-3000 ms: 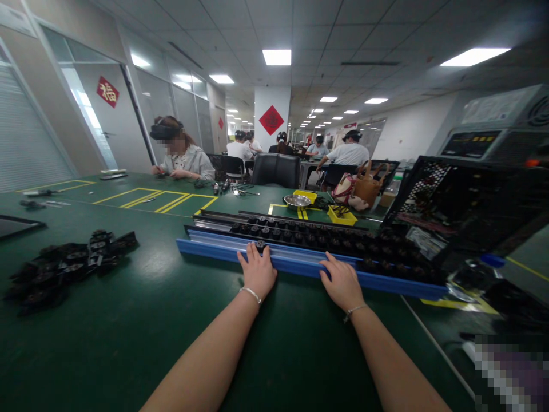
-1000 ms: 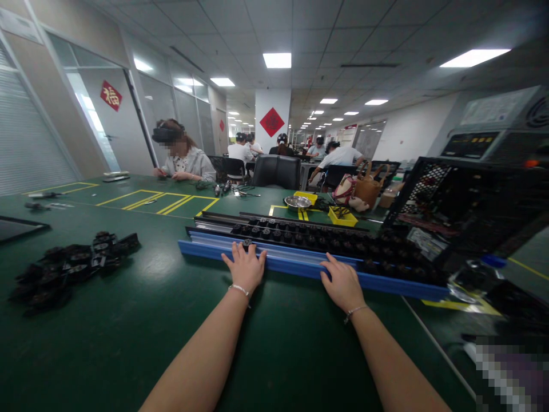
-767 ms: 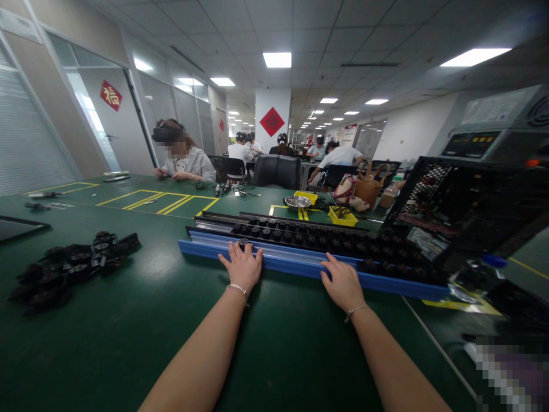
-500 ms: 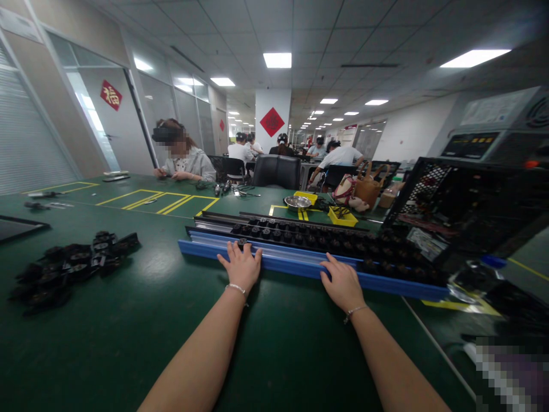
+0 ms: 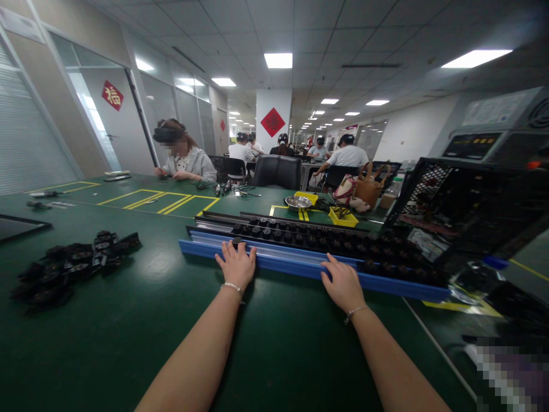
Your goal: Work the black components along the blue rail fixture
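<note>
A long blue rail lies across the green table in front of me. My left hand rests on its left part with fingers spread, the fingertips touching a small black part in the rail's groove. My right hand lies on the rail further right, fingers laid over its top edge, holding nothing. Behind the blue rail sit black rails filled with a row of several black round parts.
A pile of loose black parts lies at the left. A black mesh crate stands at the right. Beyond are a metal bowl, a yellow tray, bags and a seated co-worker.
My left hand has slid leftwards along the blue rail, and the small black part at its fingertips has gone left with it. My right hand has stayed in place.
</note>
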`<act>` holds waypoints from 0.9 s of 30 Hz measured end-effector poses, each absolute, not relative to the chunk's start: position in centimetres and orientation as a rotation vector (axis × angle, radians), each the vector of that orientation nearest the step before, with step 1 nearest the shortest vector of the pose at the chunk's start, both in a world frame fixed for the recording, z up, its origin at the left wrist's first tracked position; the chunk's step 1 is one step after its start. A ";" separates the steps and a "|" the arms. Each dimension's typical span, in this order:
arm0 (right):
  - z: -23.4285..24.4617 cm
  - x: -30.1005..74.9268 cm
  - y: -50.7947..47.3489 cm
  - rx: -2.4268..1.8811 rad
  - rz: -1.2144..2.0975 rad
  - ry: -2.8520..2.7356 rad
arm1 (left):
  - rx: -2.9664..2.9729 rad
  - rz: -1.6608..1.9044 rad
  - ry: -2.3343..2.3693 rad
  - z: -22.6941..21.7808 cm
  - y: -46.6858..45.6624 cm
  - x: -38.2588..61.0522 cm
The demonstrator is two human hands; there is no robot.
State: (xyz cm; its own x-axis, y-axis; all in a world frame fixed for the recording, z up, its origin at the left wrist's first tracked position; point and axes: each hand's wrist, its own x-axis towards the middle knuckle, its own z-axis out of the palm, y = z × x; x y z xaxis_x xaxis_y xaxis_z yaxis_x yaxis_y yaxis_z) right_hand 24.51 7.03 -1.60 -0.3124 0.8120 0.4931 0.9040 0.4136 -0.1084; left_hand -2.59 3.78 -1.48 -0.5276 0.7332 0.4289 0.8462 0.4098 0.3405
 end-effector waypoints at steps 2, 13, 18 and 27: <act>-1.6 24.5 7.0 -1.456 -0.253 -2.198 | -1.388 -0.793 -2.459 -1.5 3.8 -2.8; -1.5 24.5 7.0 -1.465 -0.262 -2.202 | -1.384 -0.808 -2.467 -1.5 3.8 -3.0; -1.6 24.5 7.0 -1.453 -0.279 -2.201 | -1.399 -0.782 -2.438 -1.4 3.8 -3.2; -1.5 24.5 7.0 -1.465 -0.272 -2.209 | -1.452 -0.704 -2.367 -1.4 3.5 -3.9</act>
